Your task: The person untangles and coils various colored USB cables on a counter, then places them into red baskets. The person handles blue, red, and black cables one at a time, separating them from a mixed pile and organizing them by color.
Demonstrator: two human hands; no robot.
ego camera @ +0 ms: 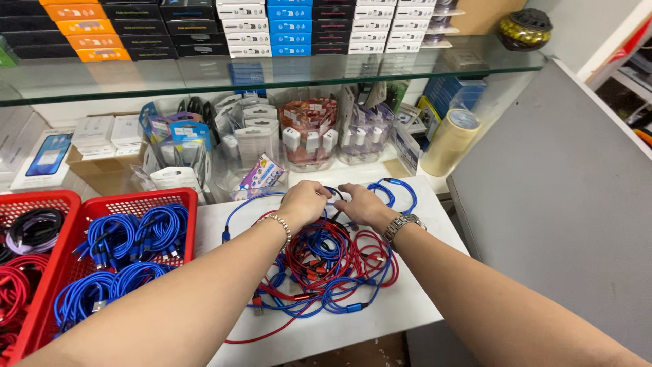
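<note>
While the messy pile of red and blue cables (319, 268) lay on the white table (421, 299), the left hand (304, 202) and right hand (362, 204) both pinched one blue cable (390, 194) at its far edge. Beside it stood a red basket (125, 255) of coiled blue cables.

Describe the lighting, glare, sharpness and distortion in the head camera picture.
Head view: bright, even indoor light with soft shadows; the clear glass shelf mirrors the stacked boxes above it; the left hand, right hand and tangled red and blue cables are sharp; wide-angle stretching enlarges both forearms near the bottom corners.
</note>
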